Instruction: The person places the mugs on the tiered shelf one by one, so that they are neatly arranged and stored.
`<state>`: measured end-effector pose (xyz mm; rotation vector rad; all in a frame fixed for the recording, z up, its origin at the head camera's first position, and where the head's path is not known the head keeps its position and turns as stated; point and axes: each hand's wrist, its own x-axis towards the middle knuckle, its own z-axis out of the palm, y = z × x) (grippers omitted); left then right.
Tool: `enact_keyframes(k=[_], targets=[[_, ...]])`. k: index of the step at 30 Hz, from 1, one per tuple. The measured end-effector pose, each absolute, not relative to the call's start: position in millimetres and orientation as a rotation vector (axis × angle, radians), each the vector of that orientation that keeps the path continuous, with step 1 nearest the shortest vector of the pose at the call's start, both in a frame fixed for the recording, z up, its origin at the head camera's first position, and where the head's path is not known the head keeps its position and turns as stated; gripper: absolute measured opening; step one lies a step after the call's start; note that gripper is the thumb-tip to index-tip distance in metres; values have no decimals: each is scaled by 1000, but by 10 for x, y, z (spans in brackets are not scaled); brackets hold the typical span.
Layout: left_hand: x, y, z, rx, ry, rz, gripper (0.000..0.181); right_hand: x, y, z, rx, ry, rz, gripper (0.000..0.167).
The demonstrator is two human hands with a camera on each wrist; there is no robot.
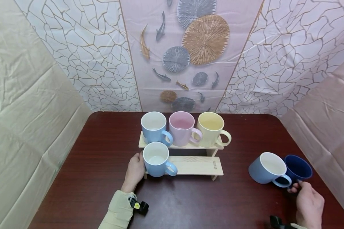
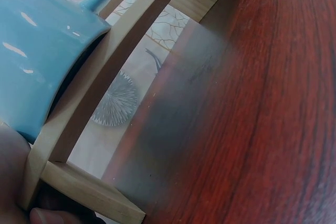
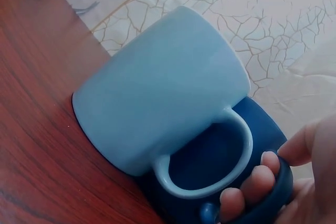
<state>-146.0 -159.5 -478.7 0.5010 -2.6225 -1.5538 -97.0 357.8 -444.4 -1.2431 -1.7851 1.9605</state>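
Note:
My right hand (image 1: pixel 309 200) grips the handle of a dark blue mug (image 1: pixel 298 167) at the table's right side; in the right wrist view its fingers (image 3: pixel 262 177) curl through that handle. Just left of it stands a grey-blue mug (image 3: pixel 163 93) with a white inside, its handle overlapping the dark blue mug. My left hand (image 1: pixel 135 170) is at the left end of the lower shelf of a wooden rack (image 1: pixel 195 165), beside a light blue mug (image 1: pixel 156 162) standing there. In the left wrist view fingers show above and below the shelf's end board (image 2: pixel 94 187).
On the rack's upper shelf stand a light blue mug (image 1: pixel 153 127), a pink mug (image 1: pixel 182 128) and a yellow mug (image 1: pixel 210 128), handles to the right. The rack rests on a dark red wooden table (image 1: pixel 103 143), with patterned cloth (image 1: pixel 103 57) hanging behind.

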Motion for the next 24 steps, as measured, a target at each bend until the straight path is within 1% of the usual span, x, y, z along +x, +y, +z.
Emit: enact_keyframes(k=[9,24], targets=[[-1467,-1589,-4782,504,-2624,-1550,44,-963,3550,-4453,-1225,-1727,1971,42],[-1465,-1582,-4783,505,-2624,-1535,43,-953,3558,-4462,-1290,-1611,1964,42]])
